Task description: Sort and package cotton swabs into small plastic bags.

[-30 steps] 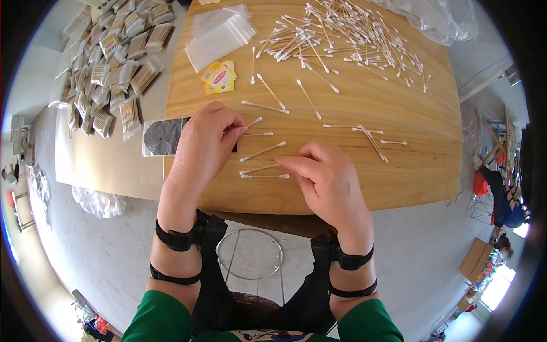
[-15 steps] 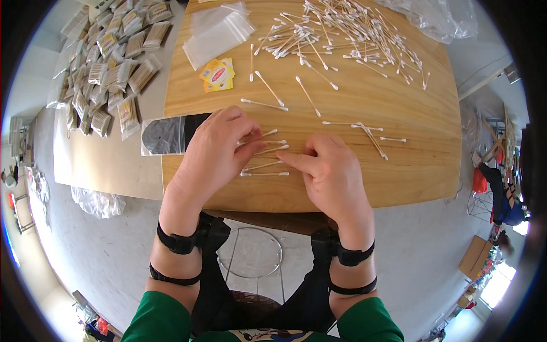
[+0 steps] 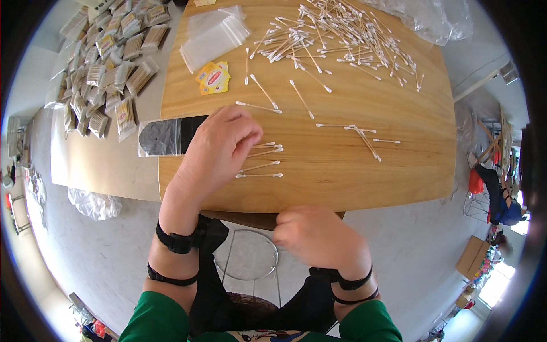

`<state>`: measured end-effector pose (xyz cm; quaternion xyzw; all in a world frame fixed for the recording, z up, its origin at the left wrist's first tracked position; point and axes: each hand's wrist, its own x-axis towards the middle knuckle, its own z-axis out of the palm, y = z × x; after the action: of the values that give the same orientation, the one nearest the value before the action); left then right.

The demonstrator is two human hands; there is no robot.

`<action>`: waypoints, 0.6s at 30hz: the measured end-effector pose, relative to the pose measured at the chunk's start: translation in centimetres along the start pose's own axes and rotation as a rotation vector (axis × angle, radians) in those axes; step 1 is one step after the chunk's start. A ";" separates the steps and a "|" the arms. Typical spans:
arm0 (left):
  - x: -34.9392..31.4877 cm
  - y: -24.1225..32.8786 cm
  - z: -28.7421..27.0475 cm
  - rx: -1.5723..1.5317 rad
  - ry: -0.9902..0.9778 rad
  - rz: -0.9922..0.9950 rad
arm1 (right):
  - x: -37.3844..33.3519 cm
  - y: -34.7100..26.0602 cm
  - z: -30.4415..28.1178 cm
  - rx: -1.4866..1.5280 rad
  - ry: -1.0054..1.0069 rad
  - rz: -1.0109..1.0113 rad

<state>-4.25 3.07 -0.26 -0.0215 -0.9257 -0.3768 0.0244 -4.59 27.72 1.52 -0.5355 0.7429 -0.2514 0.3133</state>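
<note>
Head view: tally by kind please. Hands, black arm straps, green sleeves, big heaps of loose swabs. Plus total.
Hands: 2
Black arm straps: 4
Green sleeves: 2
Big heap of loose swabs: 1
Total: 9

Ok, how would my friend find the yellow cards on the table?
Start at the wooden table; at its upper left lie clear plastic bags. Just below them is an overlapping pile of yellow cards, brightly coloured, unlike the see-through bags and thin, white-tipped swabs.

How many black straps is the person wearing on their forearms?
4: left wrist-side strap, left elbow-side strap, right wrist-side strap, right elbow-side strap. Any under the green sleeves would be hidden.
</note>
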 end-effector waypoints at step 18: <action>1.6 0.3 1.0 0.231 0.109 0.115 | -2.9 8.2 -6.0 -0.228 1.003 0.597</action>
<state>-5.90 4.04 -0.64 -0.0510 -0.9574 -0.2664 0.0987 -13.55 33.16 0.33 -0.1496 0.9410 -0.2934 -0.0781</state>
